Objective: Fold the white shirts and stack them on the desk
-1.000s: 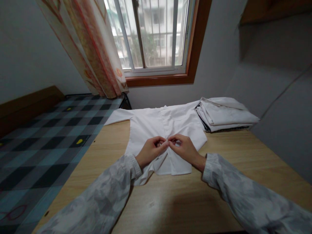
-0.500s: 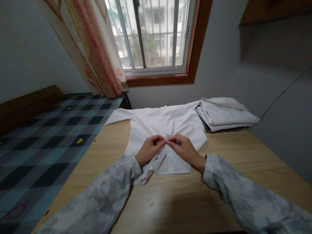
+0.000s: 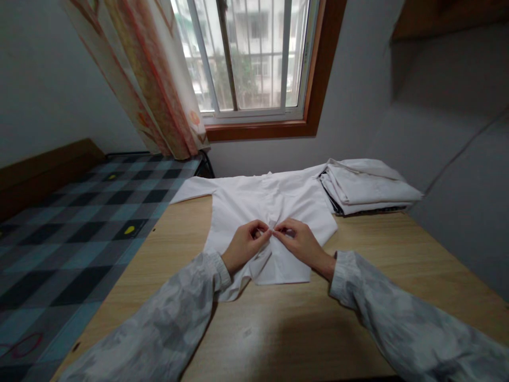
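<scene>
A white shirt [image 3: 242, 204] lies spread on the wooden table, its front gathered into creases at the middle. My left hand [image 3: 247, 241] pinches the cloth along the front opening, fingers closed. Opposite it, my right hand [image 3: 297, 240] pinches the same spot, and the fingertips of both hands meet there. Any button between the fingertips is hidden or too small to make out. One sleeve reaches out to the left; the lower hem lies loose below my hands, rumpled on the left side.
A stack of folded white clothes [image 3: 368, 185] sits at the table's back right, touching the shirt. The wooden table [image 3: 397, 265] borders a bed with a checked cover [image 3: 79, 233] on the left. Behind are a window [image 3: 254, 63] and a patterned curtain [image 3: 159, 79].
Almost nothing differs. Both hands keep their pinch at the same place, with only a very slight shift of the fingers and cloth.
</scene>
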`<act>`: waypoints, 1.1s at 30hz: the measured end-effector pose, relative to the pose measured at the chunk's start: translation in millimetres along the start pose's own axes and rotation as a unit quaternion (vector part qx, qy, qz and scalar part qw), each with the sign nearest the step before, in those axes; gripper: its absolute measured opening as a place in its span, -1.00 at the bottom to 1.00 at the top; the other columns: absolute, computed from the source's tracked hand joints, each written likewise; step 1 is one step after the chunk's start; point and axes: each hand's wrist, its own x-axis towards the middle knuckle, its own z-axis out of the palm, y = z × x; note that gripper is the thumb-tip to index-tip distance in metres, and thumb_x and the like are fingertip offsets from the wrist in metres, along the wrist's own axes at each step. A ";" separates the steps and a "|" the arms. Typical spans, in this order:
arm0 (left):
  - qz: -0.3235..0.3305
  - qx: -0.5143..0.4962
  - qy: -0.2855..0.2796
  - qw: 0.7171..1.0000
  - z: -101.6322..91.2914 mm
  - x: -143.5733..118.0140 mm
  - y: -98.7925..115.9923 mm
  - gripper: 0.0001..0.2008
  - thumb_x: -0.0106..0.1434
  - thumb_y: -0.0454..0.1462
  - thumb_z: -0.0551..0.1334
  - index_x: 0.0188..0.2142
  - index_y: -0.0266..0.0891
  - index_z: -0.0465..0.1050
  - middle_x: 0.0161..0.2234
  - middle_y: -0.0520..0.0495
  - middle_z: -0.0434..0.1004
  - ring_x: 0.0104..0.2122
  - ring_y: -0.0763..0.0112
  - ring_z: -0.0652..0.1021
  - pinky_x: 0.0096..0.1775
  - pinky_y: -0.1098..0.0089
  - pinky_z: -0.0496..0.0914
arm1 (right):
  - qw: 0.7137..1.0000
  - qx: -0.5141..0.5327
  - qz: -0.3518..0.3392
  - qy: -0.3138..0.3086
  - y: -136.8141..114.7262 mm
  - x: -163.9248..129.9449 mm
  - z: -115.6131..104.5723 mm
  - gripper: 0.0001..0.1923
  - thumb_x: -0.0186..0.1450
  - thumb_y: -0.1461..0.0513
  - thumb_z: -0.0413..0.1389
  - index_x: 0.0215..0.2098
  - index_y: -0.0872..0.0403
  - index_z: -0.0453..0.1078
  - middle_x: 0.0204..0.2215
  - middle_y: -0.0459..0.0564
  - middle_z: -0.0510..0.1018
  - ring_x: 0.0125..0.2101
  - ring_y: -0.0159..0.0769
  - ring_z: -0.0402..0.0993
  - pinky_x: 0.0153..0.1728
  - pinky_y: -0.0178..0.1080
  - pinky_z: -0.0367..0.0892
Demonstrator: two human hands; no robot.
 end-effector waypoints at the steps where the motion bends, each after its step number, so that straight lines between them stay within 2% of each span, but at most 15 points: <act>1: -0.003 0.004 0.003 1.000 0.2 -0.5 1.9 -0.65 0.35 0.00 0.38 -0.22 -0.26 0.62 -0.44 0.01 0.55 -0.47 0.46 0.45 -0.43 0.46 0.30 | 1.000 -0.006 -0.003 0.000 0.0 0.2 0.1 -0.85 0.44 0.14 0.30 -0.28 0.01 0.60 -0.33 -0.01 0.68 -0.28 -0.18 0.59 -0.21 -0.17 0.46; 11: -0.033 -0.013 0.033 0.999 0.5 -1.7 4.9 -0.67 0.25 -0.04 0.44 -0.21 -0.27 0.63 -0.48 0.04 0.54 -0.52 0.49 0.43 -0.46 0.48 0.29 | 1.000 -0.023 -0.007 -0.001 -0.4 1.1 -0.3 -0.90 0.42 0.20 0.31 -0.28 0.01 0.61 -0.34 -0.01 0.68 -0.30 -0.18 0.58 -0.21 -0.16 0.46; 22: -0.055 -0.035 0.028 0.997 0.2 -1.4 1.1 -0.64 0.20 -0.06 0.48 -0.17 -0.31 0.72 -0.48 0.01 0.59 -0.51 0.47 0.48 -0.44 0.47 0.33 | 0.998 -0.044 -0.035 0.004 -2.0 1.7 -1.9 -0.94 0.41 0.25 0.36 -0.26 -0.04 0.64 -0.30 -0.04 0.73 -0.21 -0.14 0.60 -0.06 -0.09 0.40; 29: -0.058 -0.071 0.021 0.996 2.0 -1.7 -4.3 -0.62 0.20 -0.02 0.50 -0.18 -0.31 0.76 -0.36 -0.16 0.73 -0.43 0.35 0.59 -0.39 0.42 0.41 | 0.998 -0.052 -0.036 -0.001 2.8 1.4 -3.1 -0.92 0.38 0.28 0.39 -0.26 -0.05 0.66 -0.30 -0.07 0.74 -0.22 -0.15 0.59 -0.10 -0.11 0.38; 33: -0.049 -0.054 0.023 0.997 0.8 -1.8 -3.8 -0.65 0.23 -0.04 0.49 -0.20 -0.30 0.78 -0.35 -0.16 0.74 -0.40 0.33 0.61 -0.34 0.40 0.43 | 0.998 -0.051 -0.023 0.006 2.5 0.8 -3.0 -0.92 0.36 0.27 0.40 -0.29 -0.05 0.66 -0.33 -0.06 0.73 -0.23 -0.15 0.59 -0.13 -0.11 0.39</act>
